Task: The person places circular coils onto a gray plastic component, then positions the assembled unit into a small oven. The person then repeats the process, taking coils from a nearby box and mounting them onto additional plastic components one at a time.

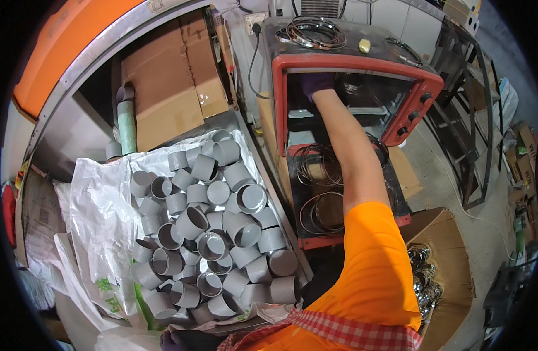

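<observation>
My right arm, in an orange sleeve, reaches forward into a red-framed toaster oven (278,105). My right hand (317,85), in a purple glove, is inside the oven's upper left; its fingers are lost in the dark. Coiled metal rings (352,85) lie deeper inside. Below the opening, the lowered oven door (301,207) carries several more thin ring bundles (323,212). At the bottom edge, my left hand (174,340), also purple-gloved, shows only in part beside the grey plastic cups (213,245); what its fingers do is hidden.
The many grey cups are heaped on a silvery plastic sheet (99,205) to the left. A cardboard box (456,263) with shiny metal rings stands at lower right. More rings (316,32) lie on the oven's top. A black metal frame (471,128) stands to the right.
</observation>
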The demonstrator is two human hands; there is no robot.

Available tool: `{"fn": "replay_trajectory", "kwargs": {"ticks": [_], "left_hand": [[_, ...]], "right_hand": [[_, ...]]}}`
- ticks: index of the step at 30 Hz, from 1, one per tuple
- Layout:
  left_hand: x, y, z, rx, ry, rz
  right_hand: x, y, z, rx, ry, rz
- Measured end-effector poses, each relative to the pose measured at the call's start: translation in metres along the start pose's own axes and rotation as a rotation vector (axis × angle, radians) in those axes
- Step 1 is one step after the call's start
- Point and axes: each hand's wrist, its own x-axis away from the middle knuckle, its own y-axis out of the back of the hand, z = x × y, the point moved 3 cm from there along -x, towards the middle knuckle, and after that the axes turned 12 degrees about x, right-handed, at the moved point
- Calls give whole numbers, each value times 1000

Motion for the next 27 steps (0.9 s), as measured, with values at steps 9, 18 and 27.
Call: {"fn": "replay_trajectory", "kwargs": {"ticks": [9, 18, 27], "left_hand": [[11, 19, -22, 108, 36, 19], [5, -12, 17, 196, -14, 3], [10, 2, -2, 183, 63, 49]], "right_hand": [[85, 129, 29, 404, 362, 478], [206, 267, -30, -724, -617, 130], [229, 233, -96, -878, -754, -11]]}}
